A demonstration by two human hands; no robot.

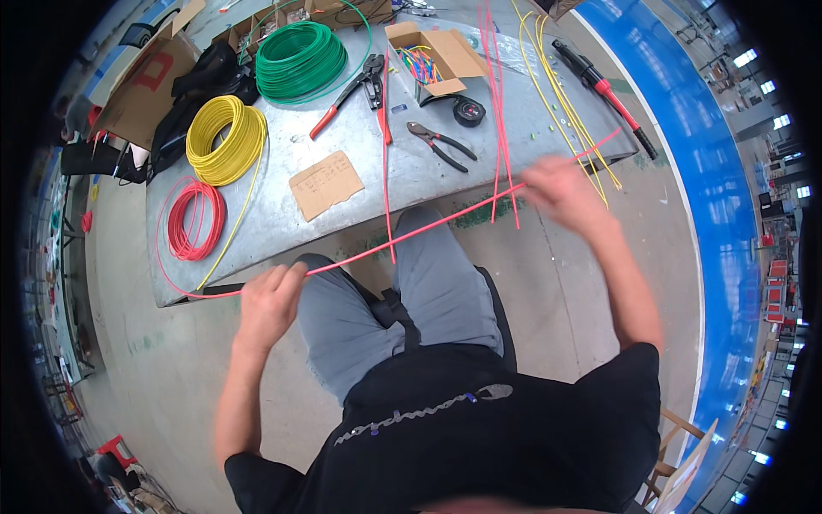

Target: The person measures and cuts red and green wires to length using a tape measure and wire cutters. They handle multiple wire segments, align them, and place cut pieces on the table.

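A length of red wire (pixel 411 233) stretches between my two hands, above my lap at the table's front edge. My left hand (pixel 273 300) is closed around it near the table's front left corner; from there the wire runs back to a red coil (pixel 195 220). My right hand (pixel 565 193) grips the wire farther right, slightly blurred, and a free end sticks out beyond it. Cut red wires (pixel 501 111) lie under the stretched one, hanging over the edge, and a single red wire (pixel 387 184) crosses beneath it nearer the middle.
On the metal table (pixel 257 244) lie a yellow coil (pixel 226 140), a green coil (pixel 300 62), a red-handled crimping tool (pixel 368 86), pliers (pixel 439 144), a tape measure (pixel 468 111), a cardboard piece (pixel 326 185), an open box of connectors (pixel 437 60), yellow wires (pixel 561 94) and a long red-and-black tool (pixel 604 90).
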